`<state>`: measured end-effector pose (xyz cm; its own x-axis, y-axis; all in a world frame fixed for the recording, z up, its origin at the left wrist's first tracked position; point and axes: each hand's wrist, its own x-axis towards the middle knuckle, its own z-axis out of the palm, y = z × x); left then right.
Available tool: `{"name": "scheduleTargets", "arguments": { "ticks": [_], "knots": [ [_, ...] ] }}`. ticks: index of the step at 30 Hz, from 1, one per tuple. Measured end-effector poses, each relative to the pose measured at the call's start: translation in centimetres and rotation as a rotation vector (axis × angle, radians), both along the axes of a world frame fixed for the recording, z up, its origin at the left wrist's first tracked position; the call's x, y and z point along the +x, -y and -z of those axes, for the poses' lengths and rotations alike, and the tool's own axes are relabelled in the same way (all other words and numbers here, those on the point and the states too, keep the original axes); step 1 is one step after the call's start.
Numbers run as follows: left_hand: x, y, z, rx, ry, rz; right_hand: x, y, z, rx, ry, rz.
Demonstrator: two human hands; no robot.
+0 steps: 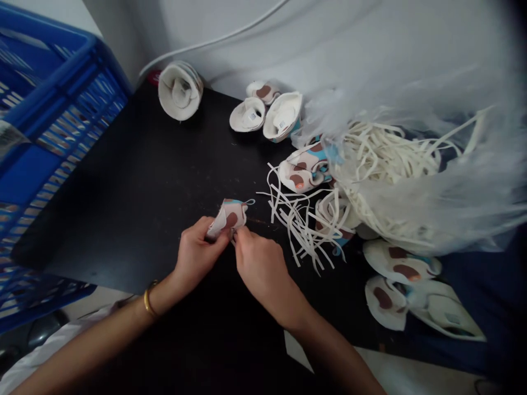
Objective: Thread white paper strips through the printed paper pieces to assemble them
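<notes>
A small fabric shoe upper (231, 218), cream with brown patches and a blue edge, is held above the black table. My left hand (202, 249) is closed around its left side, the thumb along the lower edge. The fingers of my right hand (261, 266) are pinched together at its lower right edge; any small strip between them is hidden. A thin light-blue loop sticks out at the upper's top right. Just to the right lies a loose heap of narrow white laces (302, 225), partly over another shoe upper (335, 211).
A blue plastic crate (78, 93) stands along the left. On the black table (135, 197) are a nested stack of uppers (180, 93) and several single ones at the back. A clear plastic bag (436, 203) full of white laces lies right, with more uppers (401, 263) before it.
</notes>
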<state>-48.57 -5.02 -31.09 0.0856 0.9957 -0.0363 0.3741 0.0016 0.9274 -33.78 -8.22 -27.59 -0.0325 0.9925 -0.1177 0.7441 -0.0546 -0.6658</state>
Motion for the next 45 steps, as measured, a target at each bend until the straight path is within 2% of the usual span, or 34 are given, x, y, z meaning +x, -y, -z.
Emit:
{"name": "scheduleTargets", "arguments": {
  "ticks": [2,4,7,10,14,20,27,31,36,39,42,45],
  "knots": [
    [-0.3,-0.6,0.1,-0.185,0.167,-0.060,0.6,0.8,-0.4,0.040,0.104,0.002],
    [-0.7,-1.1,0.0,-0.343,0.388,-0.076,1.3,1.3,-0.3,0.078,-0.013,0.070],
    [-0.8,-1.0,-0.2,-0.539,0.631,0.054,1.7,1.4,0.7,0.087,-0.286,0.189],
    [-0.5,-0.2,-0.1,-0.634,0.698,0.167,1.5,1.0,2.0,-0.021,-0.442,0.184],
    [0.0,0.7,0.1,-0.623,0.679,0.155,1.3,0.8,3.0,-0.080,-0.571,0.186],
    [-0.2,1.4,-0.6,-0.540,0.609,0.175,0.7,0.6,3.3,0.082,-0.368,0.241],
    [-0.9,1.5,-0.9,-0.520,0.583,0.189,0.9,0.8,3.3,0.060,-0.327,0.260],
    [-0.8,1.7,-0.9,-0.522,0.592,0.219,1.0,0.8,3.7,0.069,-0.292,0.314],
    [-1.2,0.9,-0.7,-0.589,0.700,0.143,1.5,1.9,3.7,0.127,-0.378,0.230],
    [-1.7,0.1,-0.7,-0.677,0.737,0.093,2.0,3.0,3.8,0.212,-0.363,0.106],
    [-1.9,-0.1,-0.9,-0.706,0.737,0.114,1.9,3.4,3.8,0.245,-0.366,-0.017],
    [-1.7,0.3,-1.1,-0.677,0.731,0.145,1.2,3.2,3.3,0.264,-0.433,-0.023]
  ]
}}
